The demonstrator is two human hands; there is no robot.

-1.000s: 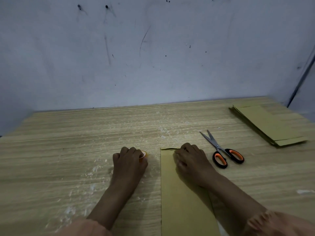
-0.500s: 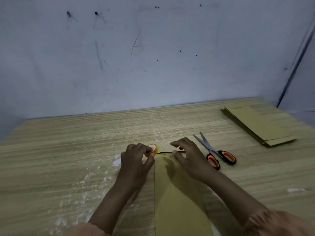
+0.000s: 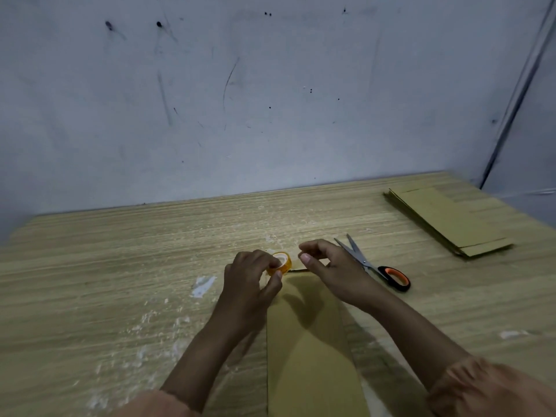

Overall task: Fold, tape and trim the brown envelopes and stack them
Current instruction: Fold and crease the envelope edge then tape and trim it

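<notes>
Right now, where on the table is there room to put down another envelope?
The wide bare wood left of the left hand is free, apart from white scuffs. So is the strip along the wall behind both hands. The middle is crowded: tape roll, right hand, envelope, scissors. The envelope stack fills the far right corner.
</notes>
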